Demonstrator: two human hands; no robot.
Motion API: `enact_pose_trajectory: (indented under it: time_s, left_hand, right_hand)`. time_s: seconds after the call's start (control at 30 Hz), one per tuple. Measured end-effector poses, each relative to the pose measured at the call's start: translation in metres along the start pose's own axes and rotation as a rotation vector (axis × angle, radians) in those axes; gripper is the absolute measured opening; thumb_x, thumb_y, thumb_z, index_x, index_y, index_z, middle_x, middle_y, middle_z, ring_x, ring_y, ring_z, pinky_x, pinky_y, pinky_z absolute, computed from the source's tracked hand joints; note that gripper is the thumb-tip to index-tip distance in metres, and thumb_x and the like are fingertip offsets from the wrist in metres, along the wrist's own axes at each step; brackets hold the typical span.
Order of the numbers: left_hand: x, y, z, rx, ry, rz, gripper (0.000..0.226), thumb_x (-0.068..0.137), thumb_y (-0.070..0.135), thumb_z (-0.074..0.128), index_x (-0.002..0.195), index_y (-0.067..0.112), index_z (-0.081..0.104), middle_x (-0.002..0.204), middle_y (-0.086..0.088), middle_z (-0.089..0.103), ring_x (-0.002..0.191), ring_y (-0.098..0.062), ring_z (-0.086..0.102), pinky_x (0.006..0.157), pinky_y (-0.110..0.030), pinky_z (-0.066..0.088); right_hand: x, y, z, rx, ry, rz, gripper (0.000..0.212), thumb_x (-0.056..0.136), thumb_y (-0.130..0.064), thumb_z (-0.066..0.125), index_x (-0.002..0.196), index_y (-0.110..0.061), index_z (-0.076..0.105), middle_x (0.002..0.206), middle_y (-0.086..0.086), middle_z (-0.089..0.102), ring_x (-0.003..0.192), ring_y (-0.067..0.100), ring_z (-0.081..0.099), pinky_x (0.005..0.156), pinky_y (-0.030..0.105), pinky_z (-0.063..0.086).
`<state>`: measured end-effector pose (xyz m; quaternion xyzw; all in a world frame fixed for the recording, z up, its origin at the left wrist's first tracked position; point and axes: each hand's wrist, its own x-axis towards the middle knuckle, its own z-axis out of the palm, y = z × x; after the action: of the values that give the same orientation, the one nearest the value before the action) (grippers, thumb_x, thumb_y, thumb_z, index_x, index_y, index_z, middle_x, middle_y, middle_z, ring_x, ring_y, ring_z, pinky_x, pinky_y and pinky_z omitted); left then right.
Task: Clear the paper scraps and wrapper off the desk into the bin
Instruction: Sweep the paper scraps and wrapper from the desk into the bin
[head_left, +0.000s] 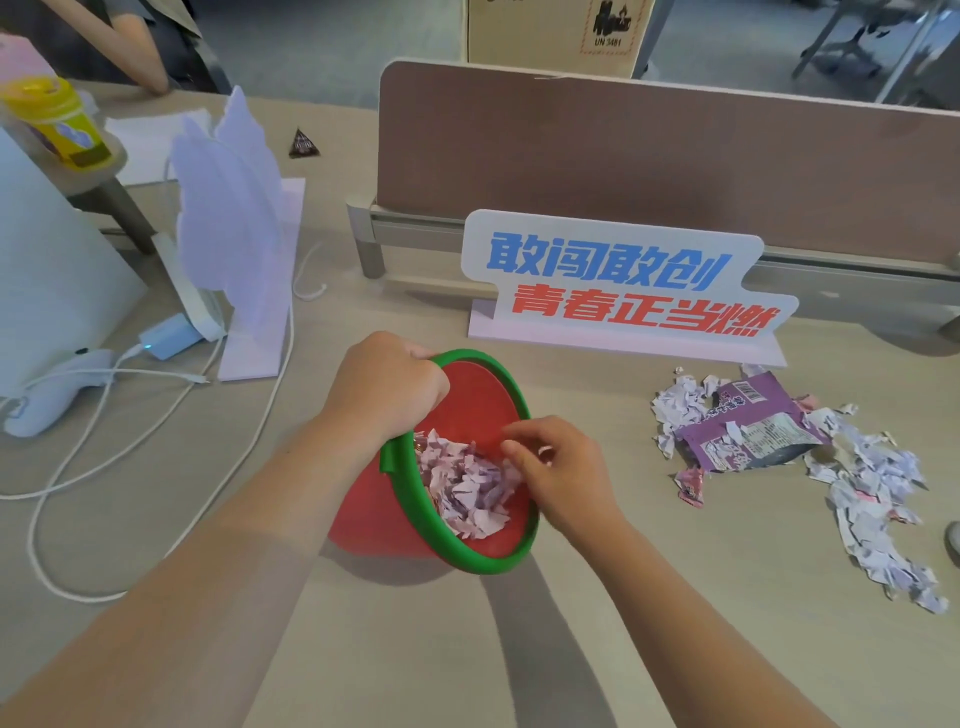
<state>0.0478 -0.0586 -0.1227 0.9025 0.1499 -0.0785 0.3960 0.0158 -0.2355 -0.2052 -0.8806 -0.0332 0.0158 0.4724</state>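
A small red bin (470, 387) with a green rim stands tilted toward me at the middle of the desk. My left hand (387, 387) grips its far-left rim. Torn paper scraps (465, 486) lie inside it. My right hand (558, 467) hovers over the bin's mouth, fingers loosely curled above the scraps, and I cannot see anything held in it. To the right, a purple snack wrapper (748, 423) lies on the desk among a spread of white paper scraps (872, 499). A small pink wrapper (691, 486) lies beside them.
A white sign with blue and red lettering (623, 283) stands behind the bin, in front of a brown divider panel (649, 156). White cables (156, 452), a blue charger (166, 338) and a white cut-out stand (234, 223) occupy the left. Another person's arm (132, 57) rests at the far left.
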Motion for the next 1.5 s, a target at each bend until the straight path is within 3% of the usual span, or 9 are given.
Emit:
enact_pose_trajectory:
  time_s: [0.1,0.3,0.47,0.6,0.77,0.83,1.03,1.2,1.5]
  left_hand:
    - [0.002,-0.002,0.001,0.001,-0.01,0.009,0.031,0.053,0.004,0.057,0.073,0.024,0.068,0.054,-0.009,0.054,0.052,-0.023,0.04,0.053,-0.031,0.039]
    - [0.002,-0.003,0.002,0.021,-0.014,0.028,0.032,0.055,0.004,0.057,0.075,0.027,0.067,0.056,-0.011,0.059,0.049,-0.024,0.04,0.051,-0.03,0.04]
    - [0.003,-0.002,0.003,0.034,-0.012,0.025,0.031,0.053,0.004,0.057,0.075,0.024,0.067,0.059,-0.02,0.06,0.047,-0.023,0.037,0.051,-0.031,0.037]
    - [0.004,-0.002,0.004,0.005,-0.01,0.016,0.041,0.054,0.004,0.058,0.086,0.007,0.082,0.059,-0.018,0.066,0.05,-0.026,0.044,0.052,-0.03,0.043]
    - [0.004,0.003,0.005,0.032,-0.031,0.039,0.033,0.053,0.006,0.057,0.076,0.024,0.071,0.067,-0.026,0.07,0.052,-0.025,0.047,0.052,-0.03,0.044]
    - [0.005,0.003,0.006,0.047,-0.03,0.042,0.03,0.055,0.004,0.058,0.076,0.024,0.066,0.063,-0.025,0.065,0.051,-0.025,0.044,0.052,-0.03,0.042]
    - [0.005,0.001,0.01,0.037,-0.045,0.043,0.03,0.054,0.007,0.057,0.075,0.026,0.064,0.056,-0.011,0.059,0.054,-0.024,0.046,0.053,-0.035,0.048]
    - [0.008,-0.002,0.009,0.04,-0.032,0.043,0.029,0.051,0.009,0.055,0.074,0.026,0.062,0.057,-0.011,0.058,0.053,-0.024,0.045,0.054,-0.032,0.042]
    - [0.006,-0.004,0.011,0.038,-0.026,0.04,0.03,0.055,0.006,0.057,0.076,0.027,0.06,0.058,-0.011,0.056,0.052,-0.023,0.041,0.053,-0.031,0.039]
  right_hand:
    - [0.005,0.037,-0.011,-0.002,0.131,0.22,0.012,0.079,-0.013,0.067,0.088,-0.02,0.07,0.081,-0.003,0.068,0.077,0.014,0.063,0.072,0.022,0.043]
    - [-0.016,0.112,-0.023,-0.2,0.142,0.511,0.015,0.075,-0.015,0.072,0.084,-0.01,0.062,0.088,0.009,0.061,0.081,0.026,0.056,0.069,0.027,0.034]
    - [-0.02,0.122,-0.019,-0.307,0.156,0.498,0.024,0.079,-0.027,0.07,0.086,-0.006,0.061,0.09,0.004,0.049,0.084,0.026,0.052,0.069,0.031,0.035]
    - [-0.024,0.124,-0.013,-0.317,0.148,0.543,0.024,0.085,-0.031,0.062,0.086,-0.007,0.063,0.093,0.004,0.052,0.092,0.029,0.055,0.069,0.032,0.036]
    - [0.001,0.102,-0.012,-0.21,0.073,0.468,0.018,0.087,-0.023,0.059,0.081,-0.007,0.051,0.074,0.006,0.055,0.074,0.029,0.051,0.062,0.034,0.037]
    - [0.012,0.097,-0.01,-0.229,0.009,0.434,0.014,0.086,-0.018,0.058,0.094,-0.009,0.052,0.08,0.012,0.061,0.076,0.031,0.057,0.063,0.033,0.04]
    - [0.029,0.102,-0.004,-0.284,-0.078,0.435,0.043,0.08,-0.016,0.068,0.119,-0.014,0.05,0.105,0.018,0.062,0.096,0.033,0.058,0.073,0.031,0.041]
    - [0.033,0.106,-0.004,-0.332,-0.05,0.396,0.035,0.076,-0.016,0.073,0.106,-0.006,0.058,0.112,0.013,0.048,0.102,0.031,0.05,0.078,0.027,0.036]
    - [0.036,0.109,0.003,-0.457,-0.104,0.212,0.011,0.086,-0.001,0.052,0.086,0.001,0.062,0.095,0.018,0.057,0.087,0.034,0.055,0.066,0.03,0.037]
